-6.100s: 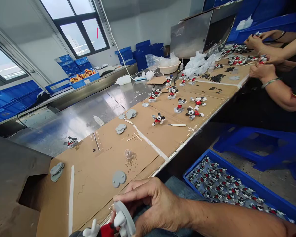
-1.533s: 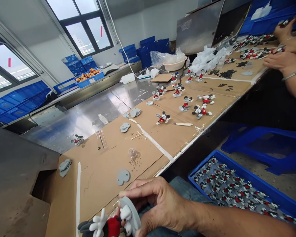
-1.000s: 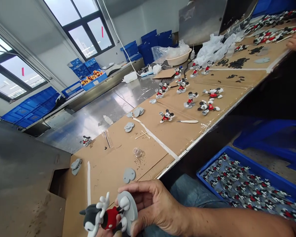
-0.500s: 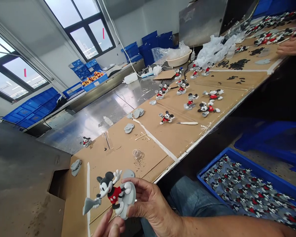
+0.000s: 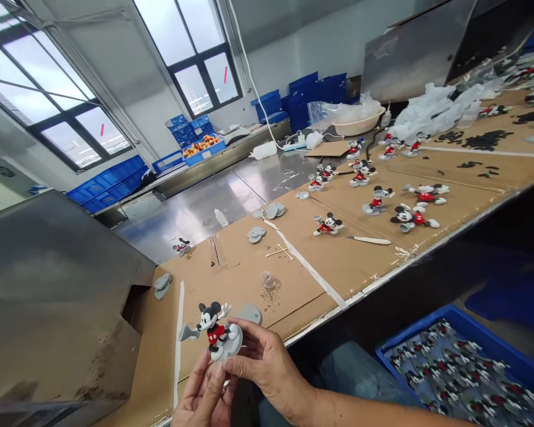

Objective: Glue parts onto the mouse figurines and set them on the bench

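Note:
A cartoon mouse figurine [image 5: 213,333] with black ears, red shorts and white gloves stands upright on a grey heart-shaped base [image 5: 230,346]. My right hand [image 5: 260,365] pinches that base from the right, fingers curled round it. From below, my left hand [image 5: 202,396] touches the base's underside with its fingertips. Both hands hover over the near edge of the cardboard-covered table [image 5: 231,281]. Just behind the figurine, a loose grey base [image 5: 248,313] lies on the cardboard.
Several finished figurines [image 5: 374,198] and spare grey bases [image 5: 256,234] are scattered on the cardboard, with a small clear cup [image 5: 267,279] and a white stick tool [image 5: 368,239]. A blue crate [image 5: 467,367] of figurines sits low right. A grey metal box [image 5: 53,296] stands left.
The figurine has turned from lying sideways to upright on its base and is raised clear of my lap. My left hand has come up beneath it. My view has swung left.

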Demonstrator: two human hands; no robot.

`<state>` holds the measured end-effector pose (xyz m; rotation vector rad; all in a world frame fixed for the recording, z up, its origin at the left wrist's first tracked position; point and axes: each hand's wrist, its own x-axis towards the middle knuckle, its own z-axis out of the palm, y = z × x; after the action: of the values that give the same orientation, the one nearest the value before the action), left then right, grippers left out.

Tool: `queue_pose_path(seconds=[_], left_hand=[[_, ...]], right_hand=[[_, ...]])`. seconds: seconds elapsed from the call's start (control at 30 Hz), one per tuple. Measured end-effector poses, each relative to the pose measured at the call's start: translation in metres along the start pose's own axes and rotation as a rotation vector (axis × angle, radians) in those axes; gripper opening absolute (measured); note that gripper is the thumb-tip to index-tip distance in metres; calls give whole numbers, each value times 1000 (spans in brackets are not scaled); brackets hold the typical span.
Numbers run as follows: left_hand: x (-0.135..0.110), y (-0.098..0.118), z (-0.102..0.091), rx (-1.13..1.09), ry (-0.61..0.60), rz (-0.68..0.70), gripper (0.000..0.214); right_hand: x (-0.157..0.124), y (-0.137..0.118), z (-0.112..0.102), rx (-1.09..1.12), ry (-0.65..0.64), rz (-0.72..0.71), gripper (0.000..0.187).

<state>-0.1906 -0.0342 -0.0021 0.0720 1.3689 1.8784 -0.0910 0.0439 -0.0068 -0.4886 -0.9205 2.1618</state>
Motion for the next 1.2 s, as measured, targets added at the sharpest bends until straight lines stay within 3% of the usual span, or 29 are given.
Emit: queue_pose_path(seconds=[0.17, 0.3, 0.43, 0.63, 0.9, 1.2], left_hand=[[28, 31, -19, -24, 94, -7, 30], [53, 53, -40, -26, 96, 72, 27], [91, 70, -61, 17, 123, 97, 27], [151, 88, -82, 105, 191, 48, 9], [193, 93, -90, 208, 303, 21, 12], [209, 95, -94, 394, 316, 1, 18]], right_hand=[[35, 13, 18, -316, -57, -47, 62], [80, 34, 42, -502, -86, -43, 45], [127, 56, 65, -730, -97, 19, 25], [176, 81, 92, -1007, -45, 92, 26], [212, 98, 111, -1227, -29, 128, 27], [216, 101, 107, -1445, -86, 114, 27]])
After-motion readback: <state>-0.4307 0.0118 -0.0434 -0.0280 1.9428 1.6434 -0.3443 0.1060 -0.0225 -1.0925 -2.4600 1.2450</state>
